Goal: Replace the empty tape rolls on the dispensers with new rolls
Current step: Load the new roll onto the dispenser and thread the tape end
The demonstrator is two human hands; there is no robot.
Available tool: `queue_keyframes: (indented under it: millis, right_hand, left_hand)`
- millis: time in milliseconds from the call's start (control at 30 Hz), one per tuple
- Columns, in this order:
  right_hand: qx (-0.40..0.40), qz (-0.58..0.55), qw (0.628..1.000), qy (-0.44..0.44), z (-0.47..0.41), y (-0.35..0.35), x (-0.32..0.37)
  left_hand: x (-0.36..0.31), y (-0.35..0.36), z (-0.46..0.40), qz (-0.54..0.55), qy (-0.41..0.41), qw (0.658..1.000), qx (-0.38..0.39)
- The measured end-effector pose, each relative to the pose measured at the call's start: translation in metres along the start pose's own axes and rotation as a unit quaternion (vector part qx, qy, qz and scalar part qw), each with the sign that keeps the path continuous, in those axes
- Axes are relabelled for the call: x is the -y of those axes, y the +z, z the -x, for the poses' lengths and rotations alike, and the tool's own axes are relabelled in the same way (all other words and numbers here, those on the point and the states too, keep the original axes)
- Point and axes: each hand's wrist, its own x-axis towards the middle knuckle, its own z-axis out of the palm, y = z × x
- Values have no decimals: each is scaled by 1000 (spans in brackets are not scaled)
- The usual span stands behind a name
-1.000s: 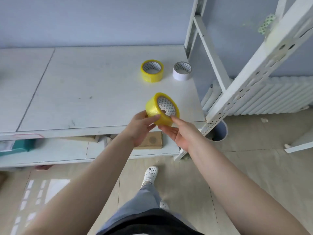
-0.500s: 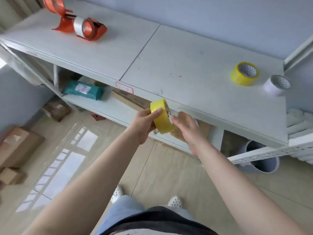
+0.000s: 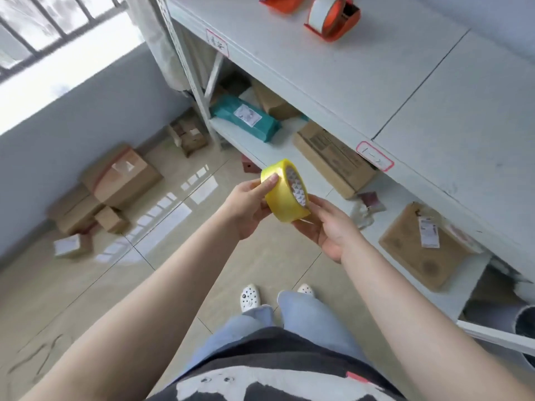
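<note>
Yellow tape roll held in both hands at the centre of the view, out over the floor and just short of the shelf edge. Left hand gripping at 9 o'clock, thumb curled over the outer band; right hand cupping from 4 o'clock, fingers curled under the lower rim. Patterned core turned toward 2 o'clock.

Changed within the last second: view swung left along the shelving. Spare yellow and white rolls, on the shelf top a second ago, gone from sight. Two orange dispensers now up at 12 to 1 o'clock on the white shelf, the nearer dispenser carrying a whitish ring that looks like a spent core, the farther dispenser cut off by the top edge. Grip on the roll unchanged throughout.

Judged meaning: new roll fetched and on its way to the dispensers, well apart from them yet. No old core seen removed; swap itself not begun.

Also in view: teal parcel and cardboard boxes on the lower shelf, more cartons on the floor at 9 o'clock.
</note>
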Motion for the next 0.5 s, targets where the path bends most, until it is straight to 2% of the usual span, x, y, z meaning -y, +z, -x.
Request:
queue_keyframes:
  millis: [133, 233, 500]
  right_hand:
    - [14, 17, 999, 34, -36, 32, 20]
    - [53, 31, 997, 55, -66, 55, 43]
    - [105, 42, 992, 59, -137, 110, 106]
  left_hand:
    - [-29, -24, -20, 37, 7, 999, -14]
    - [-55, -36, -38, 52, 10, 998, -22]
    - [-132, -54, -91, 54, 33, 996, -57]
